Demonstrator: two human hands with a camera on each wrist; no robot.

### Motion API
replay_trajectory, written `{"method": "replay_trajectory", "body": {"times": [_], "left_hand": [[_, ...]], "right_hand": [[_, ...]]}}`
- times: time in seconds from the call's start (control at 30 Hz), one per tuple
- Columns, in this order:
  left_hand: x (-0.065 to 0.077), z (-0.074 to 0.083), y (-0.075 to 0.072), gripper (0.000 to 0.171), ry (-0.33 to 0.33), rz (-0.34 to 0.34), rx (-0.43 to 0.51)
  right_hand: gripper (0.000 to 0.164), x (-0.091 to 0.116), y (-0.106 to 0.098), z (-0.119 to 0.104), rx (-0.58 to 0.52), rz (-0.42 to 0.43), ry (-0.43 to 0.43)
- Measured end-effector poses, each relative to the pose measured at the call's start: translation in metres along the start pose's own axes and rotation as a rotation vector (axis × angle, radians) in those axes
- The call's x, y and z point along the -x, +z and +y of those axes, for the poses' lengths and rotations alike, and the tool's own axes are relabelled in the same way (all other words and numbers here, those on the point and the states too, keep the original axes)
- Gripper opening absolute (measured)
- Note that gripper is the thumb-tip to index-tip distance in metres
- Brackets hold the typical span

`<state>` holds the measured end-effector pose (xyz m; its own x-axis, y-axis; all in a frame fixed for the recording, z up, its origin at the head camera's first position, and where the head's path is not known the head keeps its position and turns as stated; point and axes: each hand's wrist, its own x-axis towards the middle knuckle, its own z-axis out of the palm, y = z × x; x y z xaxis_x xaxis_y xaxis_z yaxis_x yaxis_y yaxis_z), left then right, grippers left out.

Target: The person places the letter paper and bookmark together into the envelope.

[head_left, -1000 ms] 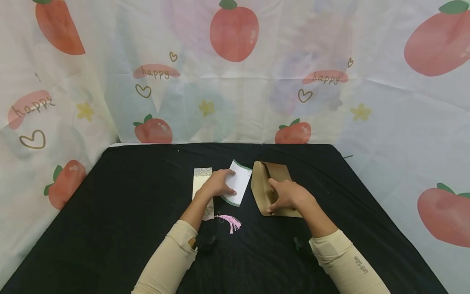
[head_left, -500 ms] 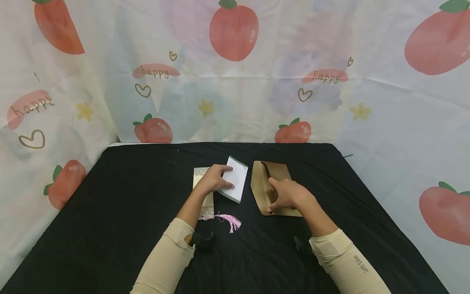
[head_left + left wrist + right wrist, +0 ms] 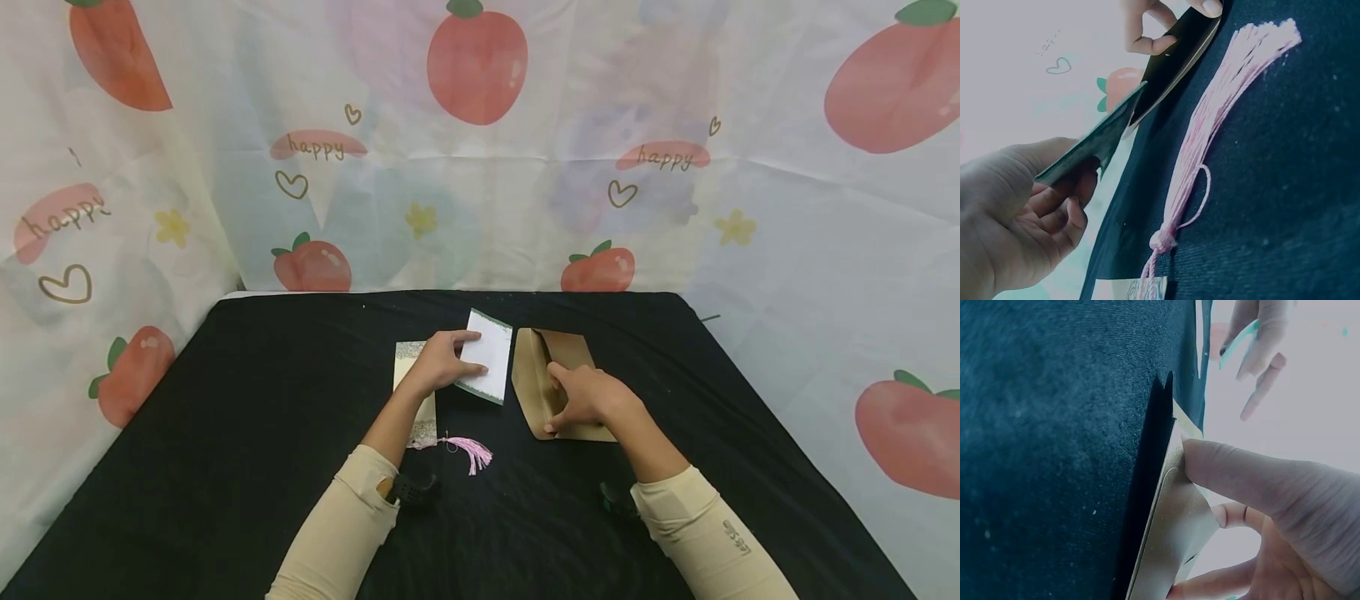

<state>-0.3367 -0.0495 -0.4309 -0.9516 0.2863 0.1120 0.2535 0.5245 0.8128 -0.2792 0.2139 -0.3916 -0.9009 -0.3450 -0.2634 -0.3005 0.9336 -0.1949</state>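
My left hand (image 3: 437, 363) pinches the left edge of a white card (image 3: 492, 357) with green borders, thumb on the near side and fingers beyond. Seen from the left wrist, the card (image 3: 1091, 145) is raised and tilted above the black cloth, its tip overlapping the envelope's edge. A brown paper envelope (image 3: 528, 385) lies to the right with its flap open toward the card. My right hand (image 3: 592, 395) grips it at the mouth; in the right wrist view the thumb presses the envelope (image 3: 1175, 512) near a corner.
A cream bookmark (image 3: 424, 421) with lace-patterned ends lies partly under my left wrist. Its pink tassel (image 3: 474, 455) spreads toward the middle of the black cloth (image 3: 262, 417). A fruit-printed curtain (image 3: 480, 200) hangs behind and at both sides of the table.
The left hand has lifted the card, shifting it left, then away from me and back right toward the envelope. The right hand and envelope have stayed in place.
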Motion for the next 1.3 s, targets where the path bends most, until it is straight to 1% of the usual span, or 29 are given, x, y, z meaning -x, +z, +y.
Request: {"method": "replay_trajectory", "body": {"times": [0.17, 0.27, 0.43, 0.6, 0.8, 0.9, 1.0, 1.07, 1.2, 1.3], "left_hand": [[0.001, 0.003, 0.003, 0.060, 0.035, -0.016, 0.003], [0.002, 0.006, 0.005, 0.055, 0.055, -0.033, 0.021], [0.003, 0.010, 0.009, 0.050, 0.109, -0.064, 0.051], [0.003, 0.010, 0.013, 0.054, 0.161, -0.124, 0.047], [0.003, 0.010, 0.016, 0.063, 0.185, -0.193, 0.044], [0.004, 0.011, 0.018, 0.065, 0.182, -0.224, 0.062], [0.005, 0.011, 0.019, 0.065, 0.159, -0.238, 0.067], [0.005, 0.011, 0.021, 0.065, 0.142, -0.232, 0.062], [0.005, 0.014, 0.024, 0.064, 0.124, -0.193, 0.049], [0.006, 0.016, 0.029, 0.062, 0.113, -0.193, 0.071]], "right_hand": [[0.061, 0.000, 0.000, 0.000, -0.001, -0.002, -0.007], [0.060, 0.001, 0.001, 0.000, -0.002, -0.002, -0.009], [0.061, 0.001, 0.001, 0.000, -0.006, -0.007, -0.006], [0.062, 0.001, -0.001, -0.001, -0.016, -0.016, -0.003], [0.061, 0.002, -0.002, -0.002, -0.019, -0.027, -0.003], [0.060, 0.002, -0.002, -0.002, -0.015, -0.025, -0.006], [0.059, 0.003, -0.002, -0.002, -0.027, -0.025, -0.012], [0.059, 0.003, -0.002, -0.001, -0.041, -0.028, -0.013], [0.059, 0.003, -0.002, -0.001, -0.053, -0.029, -0.016], [0.059, 0.002, -0.002, -0.001, -0.052, -0.030, -0.010]]}}
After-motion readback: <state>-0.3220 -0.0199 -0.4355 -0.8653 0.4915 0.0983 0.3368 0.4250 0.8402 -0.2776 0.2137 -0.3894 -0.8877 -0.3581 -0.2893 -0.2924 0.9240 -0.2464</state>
